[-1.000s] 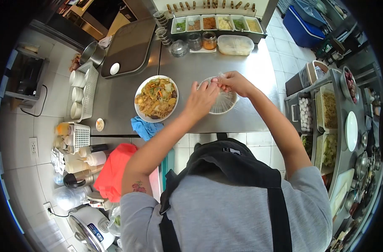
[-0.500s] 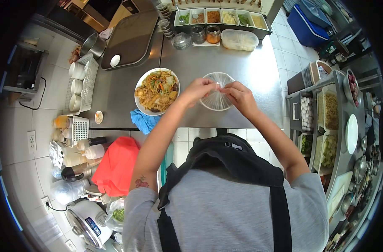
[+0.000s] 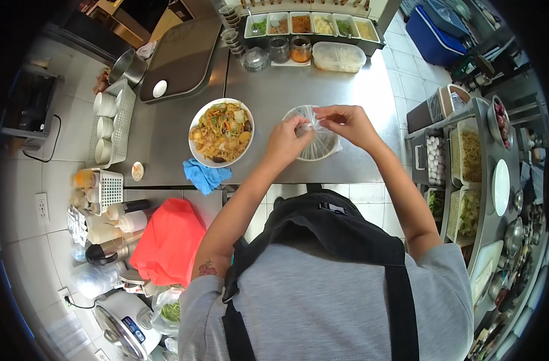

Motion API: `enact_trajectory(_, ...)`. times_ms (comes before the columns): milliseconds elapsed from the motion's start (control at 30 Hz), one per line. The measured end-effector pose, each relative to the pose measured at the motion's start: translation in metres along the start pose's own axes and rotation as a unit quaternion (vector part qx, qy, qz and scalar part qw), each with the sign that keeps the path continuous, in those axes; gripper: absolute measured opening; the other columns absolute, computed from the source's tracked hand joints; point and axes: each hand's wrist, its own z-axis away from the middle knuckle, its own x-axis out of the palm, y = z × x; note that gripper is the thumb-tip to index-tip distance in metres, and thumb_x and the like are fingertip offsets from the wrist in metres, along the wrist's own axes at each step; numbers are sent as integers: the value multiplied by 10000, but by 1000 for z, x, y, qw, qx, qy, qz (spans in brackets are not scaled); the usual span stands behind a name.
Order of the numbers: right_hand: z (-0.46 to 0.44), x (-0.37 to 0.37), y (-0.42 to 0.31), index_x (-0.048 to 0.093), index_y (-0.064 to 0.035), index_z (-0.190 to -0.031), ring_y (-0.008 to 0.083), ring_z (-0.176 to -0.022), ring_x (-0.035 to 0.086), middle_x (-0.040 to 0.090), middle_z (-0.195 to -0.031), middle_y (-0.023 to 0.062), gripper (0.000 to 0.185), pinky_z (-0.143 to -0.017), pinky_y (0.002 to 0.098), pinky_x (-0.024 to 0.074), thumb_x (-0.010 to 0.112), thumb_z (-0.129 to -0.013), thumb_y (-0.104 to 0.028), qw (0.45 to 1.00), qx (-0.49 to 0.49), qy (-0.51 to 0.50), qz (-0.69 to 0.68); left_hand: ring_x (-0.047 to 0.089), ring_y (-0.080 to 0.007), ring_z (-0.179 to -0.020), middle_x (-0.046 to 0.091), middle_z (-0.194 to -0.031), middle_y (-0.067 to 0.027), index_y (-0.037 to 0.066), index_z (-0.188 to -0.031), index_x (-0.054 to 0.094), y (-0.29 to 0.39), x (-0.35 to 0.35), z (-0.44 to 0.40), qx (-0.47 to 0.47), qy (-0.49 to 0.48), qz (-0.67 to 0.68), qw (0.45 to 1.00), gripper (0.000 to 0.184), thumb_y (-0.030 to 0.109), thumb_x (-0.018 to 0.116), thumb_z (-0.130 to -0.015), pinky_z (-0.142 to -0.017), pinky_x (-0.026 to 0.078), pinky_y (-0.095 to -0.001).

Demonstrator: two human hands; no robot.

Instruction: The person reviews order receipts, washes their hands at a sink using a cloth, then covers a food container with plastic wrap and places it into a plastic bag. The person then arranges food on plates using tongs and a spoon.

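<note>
Item, one round bowl (image 3: pixel 315 159), right of centre in the upper half of the frame: stood upright on the steel worktop (image 3: pixel 268 90), its mouth under clear plastic (image 3: pixel 325 139) gathered to a bunch above it.

Item, left hand (image 3: pixel 288 142): at the bowl's left side, thumb and fingers pinching the gathered plastic.

Item, right hand (image 3: pixel 348 123): just above and right of the left, fingers bent, tips close together beside the bunch; whether they gripped plastic could not be told.

Item, one white bowl of noodles and vegetables (image 3: pixel 221 132), uncovered, left of the hands. Below it, one crumpled blue cloth (image 3: pixel 206 176) at the worktop's near edge; further left, one small dish (image 3: pixel 138 171).

Item, upper left: one dark tray (image 3: pixel 181 57) bearing a small white dish (image 3: pixel 160 89); beside it, one white basket of cups (image 3: pixel 127 120).

Item, top centre: a row of six topping containers (image 3: pixel 301 23); below these, two jars (image 3: pixel 290 50) and one lidded plastic container (image 3: pixel 339 57).

Item, right: one bin of eggs (image 3: pixel 435 159).
</note>
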Motion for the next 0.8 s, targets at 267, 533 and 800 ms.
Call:
enact_trajectory(267,4,28,22,692,-58,-1049,50,-634,580,699,-813,46,266,-569,223,475,702,-783,-58,998,-10,59,2,590,-253,-616,614,-714,-117,63,-918,592,3,4,5,-21,12,36,999,192,178,636,-770,-582,457,-355)
enact_trajectory(533,7,61,29,661,-43,-857,237,-554,618,660,-749,127,173,-537,327,496,705,-709,-120,949,-92,219,206,573,-337,-790,607,-864,-167,41,-1019,549,6,13,17,91,89,-70,989,311,110,610,-722,-718,459,-435)
enact_trajectory(800,5,61,30,627,-47,-791,203,-550,603,635,-716,116,132,-518,309,476,711,-695,-78,953,-83,226,185,519,-351,-933,595,-939,-146,100,-1089,596,22,6,32,-22,48,-87,995,313,72,584,-778,-821,403,-434)
